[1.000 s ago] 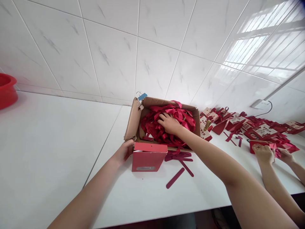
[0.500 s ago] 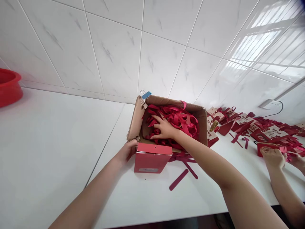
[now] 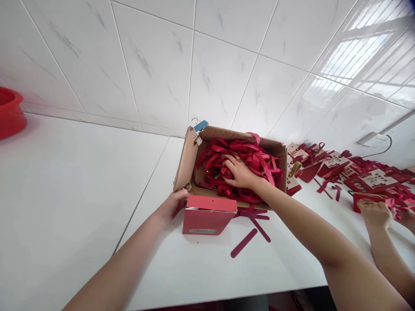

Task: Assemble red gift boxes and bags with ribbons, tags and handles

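My right hand [image 3: 241, 174] reaches into an open cardboard carton [image 3: 184, 162] full of red ribbons [image 3: 264, 166]. Its fingers are curled around some ribbon, and the tips are partly buried. At the carton's front left corner, my left hand [image 3: 175, 204] is closed on the left edge of a small red box [image 3: 207, 220]. That box stands upright against the carton's front, its lid flap slightly raised and a pale oval window low on its face. Part of the left hand's grip is hidden behind the box.
Dark red strips [image 3: 244, 243] lie in front of the carton. A blue binder clip [image 3: 201, 125] sits on its back corner. Red printed boxes [image 3: 372, 179] line the wall at right, where another person's hands [image 3: 376, 214] work. A red basin [image 3: 11, 113] stands far left.
My right hand has moved right inside the carton and its fingers have curled in. Ribbons there have shifted, baring a darker patch at left. My left hand stays on the red box.
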Tool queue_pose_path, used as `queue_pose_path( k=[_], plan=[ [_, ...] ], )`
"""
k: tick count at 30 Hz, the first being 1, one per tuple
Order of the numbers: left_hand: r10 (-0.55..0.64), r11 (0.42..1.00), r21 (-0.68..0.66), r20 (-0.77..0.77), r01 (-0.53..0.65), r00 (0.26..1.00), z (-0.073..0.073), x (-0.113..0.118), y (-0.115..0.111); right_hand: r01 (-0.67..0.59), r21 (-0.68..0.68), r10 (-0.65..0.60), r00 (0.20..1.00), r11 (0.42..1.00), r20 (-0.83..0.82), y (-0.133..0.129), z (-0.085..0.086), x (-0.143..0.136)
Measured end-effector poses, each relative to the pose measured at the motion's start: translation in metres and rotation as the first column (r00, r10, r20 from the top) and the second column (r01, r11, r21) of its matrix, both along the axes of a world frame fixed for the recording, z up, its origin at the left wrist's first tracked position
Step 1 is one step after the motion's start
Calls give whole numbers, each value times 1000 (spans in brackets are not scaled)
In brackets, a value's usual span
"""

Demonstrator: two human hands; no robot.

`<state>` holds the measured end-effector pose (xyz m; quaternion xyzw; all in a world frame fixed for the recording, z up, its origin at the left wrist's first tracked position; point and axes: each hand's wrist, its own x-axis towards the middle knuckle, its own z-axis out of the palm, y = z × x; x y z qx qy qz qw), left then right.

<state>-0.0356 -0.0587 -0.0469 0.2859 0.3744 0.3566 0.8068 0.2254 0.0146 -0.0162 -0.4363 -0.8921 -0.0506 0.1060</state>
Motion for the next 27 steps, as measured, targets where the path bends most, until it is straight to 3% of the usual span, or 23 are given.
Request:
queue_pose_path(
  k=[6, 13, 19, 21, 24, 27],
  plan=[
    [7, 999, -43, -19, -8, 1000, -5, -1, 3, -65, -67, 65, 998, 996, -5, -5, 1, -2],
    [-23, 997, -68, 43, 26, 999, -1, 0, 1, -32, -68, 36, 998, 997, 51, -9, -5, -15],
    [-30, 998, -60, 74, 35, 997, -10, 2, 2, -211, -131, 233, 955, 969, 185, -4, -4, -46],
    [-20, 998, -56, 81, 25, 996, -11, 3, -2, -147, -164, 181, 958, 976, 222, 1, -5, -61],
    [73, 997, -29, 74, -71, 995, -11, 3, -8, 32, -154, 5, 973, 988, 233, 7, -12, -84],
    [112, 993, 34, 96, -115, 989, -7, -2, -11, 57, -135, -30, 980, 989, 198, 13, -21, -102]
  ],
)
